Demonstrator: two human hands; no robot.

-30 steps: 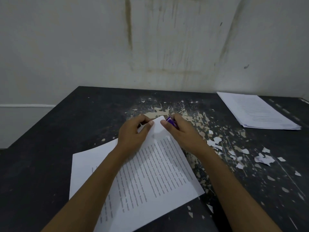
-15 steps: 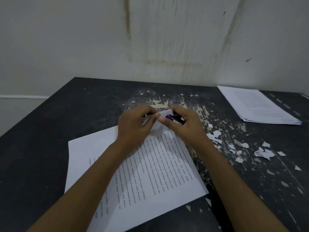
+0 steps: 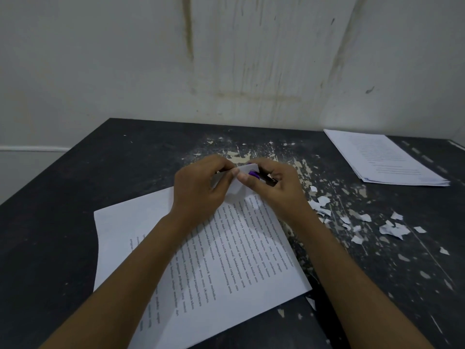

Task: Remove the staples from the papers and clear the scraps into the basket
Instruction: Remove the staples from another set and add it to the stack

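A set of printed white papers (image 3: 226,260) lies at an angle on the dark table (image 3: 63,222) in front of me. Its far corner is bent upward. My left hand (image 3: 198,190) pinches that raised corner between thumb and fingers. My right hand (image 3: 274,190) grips a small purple staple remover (image 3: 254,174) pressed against the same corner, mostly hidden by my fingers. White paper scraps (image 3: 392,229) lie scattered on the table to the right of my right hand. No basket is in view.
A second stack of printed papers (image 3: 385,157) lies at the table's far right, near the stained white wall (image 3: 226,59). The tabletop's paint is chipped in the middle and right. The table's left edge runs diagonally at the left.
Both hands have lifted the paper's far corner up off the table and drawn closer together around it. The view has tilted a little, so the table sits lower in the frame's top.
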